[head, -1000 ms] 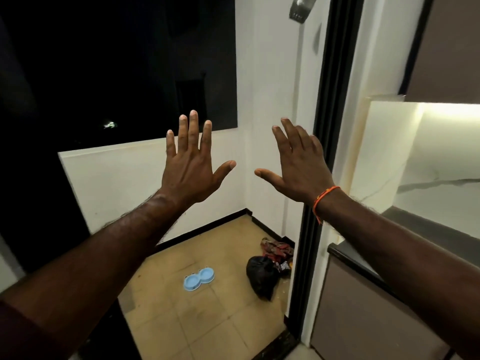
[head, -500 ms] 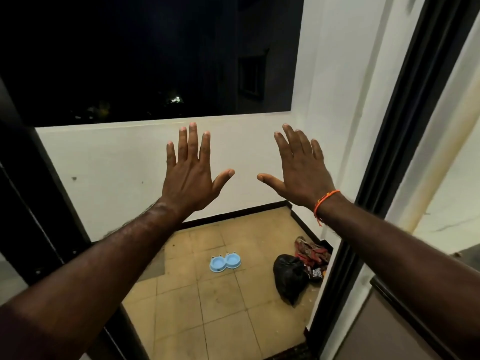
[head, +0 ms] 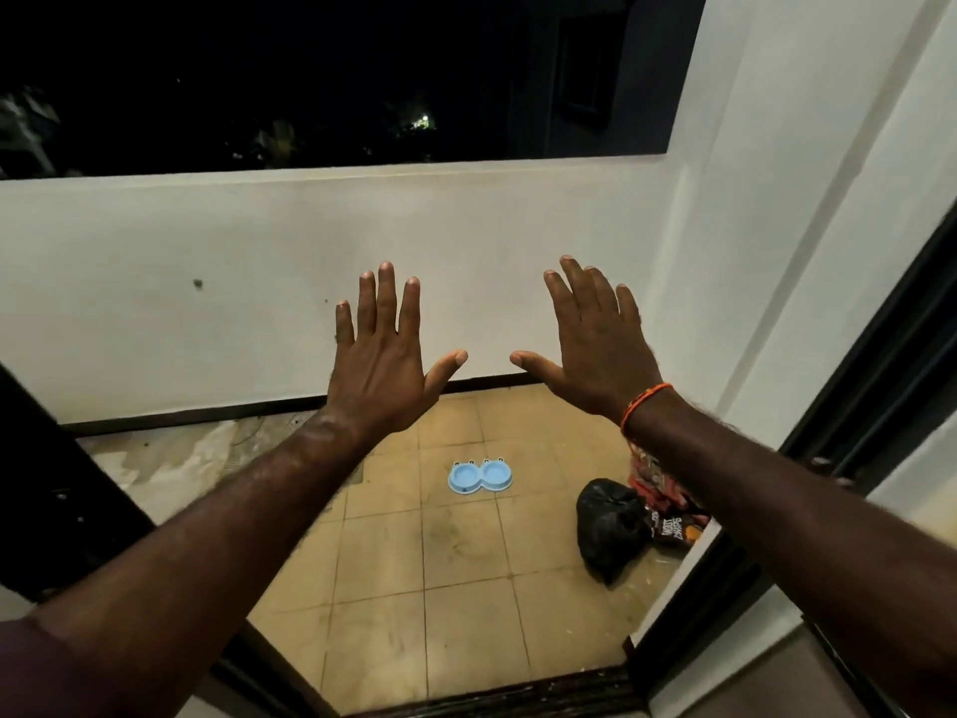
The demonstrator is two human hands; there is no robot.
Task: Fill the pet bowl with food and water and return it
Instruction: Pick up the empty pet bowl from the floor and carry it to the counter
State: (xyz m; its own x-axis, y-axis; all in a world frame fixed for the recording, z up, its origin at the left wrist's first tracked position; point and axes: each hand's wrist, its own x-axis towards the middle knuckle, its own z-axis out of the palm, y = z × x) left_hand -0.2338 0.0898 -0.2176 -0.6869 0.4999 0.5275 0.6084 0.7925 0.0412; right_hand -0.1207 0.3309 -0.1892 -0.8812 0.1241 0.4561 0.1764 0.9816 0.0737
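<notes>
Bare tiles around bowl; black bag rightward

Left hand and right hand spread above pet bowl.

I can see the pet bowl lying flat on the tan tiled floor, out in the open and well short of the white wall. It is a small light-blue double dish, two round wells joined side by side in one piece, with tiny dark dots along its far rim. Both wells look empty from here, and nothing is touching it.
</notes>
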